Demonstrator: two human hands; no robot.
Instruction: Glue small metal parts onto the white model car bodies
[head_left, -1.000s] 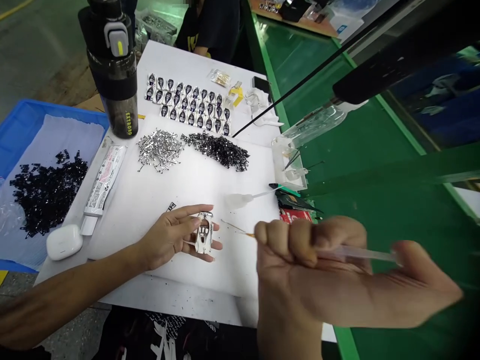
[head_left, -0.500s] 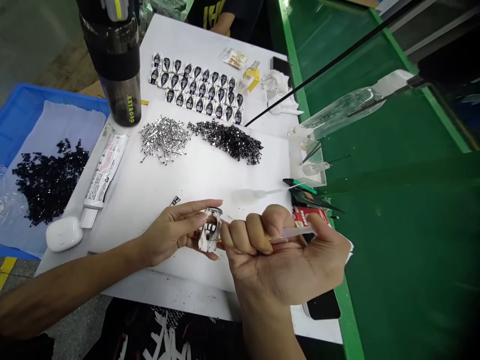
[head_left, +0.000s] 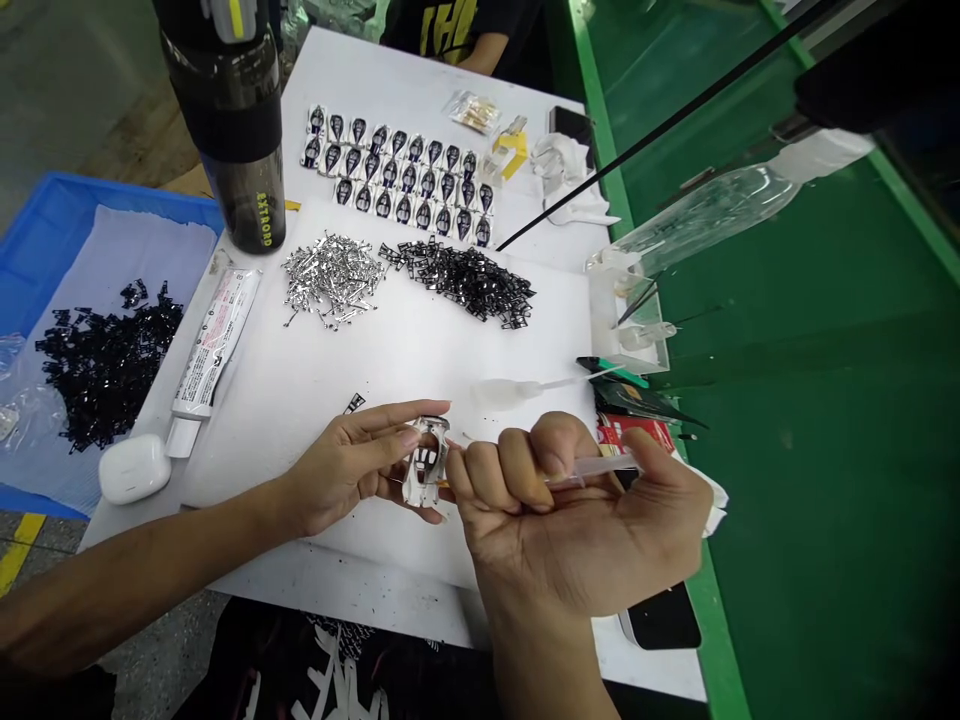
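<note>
My left hand pinches a small silver-and-white toy car body shell with window openings, above the white work sheet. Wrapped round a translucent syringe is my right hand, its thumb at the rear end. A yellowish tip shows against the shell's right edge; my fingers hide most of the barrel. One black window-frame piece lies just beyond my left hand. Farther back are a pile of small shiny silver parts and a pile of black frame pieces.
Rows of car shells stand at the back. A tall dark bottle, a white tube and a white case line the left edge, beside a blue bin. At right lies a phone. Another person's arm rests opposite.
The whole view has shifted slightly, so things appear a little farther right. Both hands keep their hold on the car shell and syringe, with the tip still at the shell.
</note>
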